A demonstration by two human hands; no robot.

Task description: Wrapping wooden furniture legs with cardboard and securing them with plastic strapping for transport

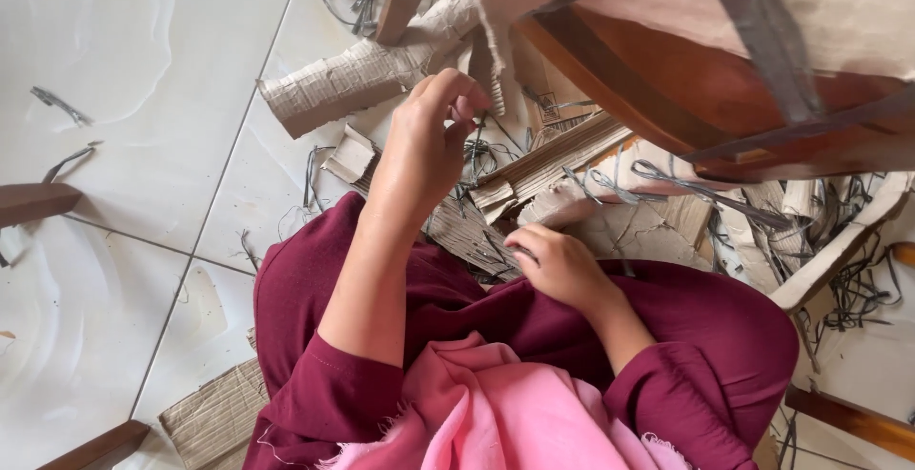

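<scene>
Pinching a paper strip [488, 70] under the chair frame [667, 89], left hand [429, 141] risks tearing it if tugged; right hand [558, 265], fingers curled, rests on cardboard [467, 232], grip unclear.

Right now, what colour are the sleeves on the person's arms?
Dark maroon sleeves, seen in the head view.

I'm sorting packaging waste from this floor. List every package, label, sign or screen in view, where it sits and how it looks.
No labels, signs or screens show; only torn packaging.
Cardboard roll: on the tiles left of the left hand, beige, ribbed, ragged ends.
Cardboard strips: between both hands, brown, layered, long.
Flat cardboard: bottom left by the knee, tan, corrugated.
Cardboard scraps: beyond the right hand, pale, torn, tangled with grey straps.
</scene>
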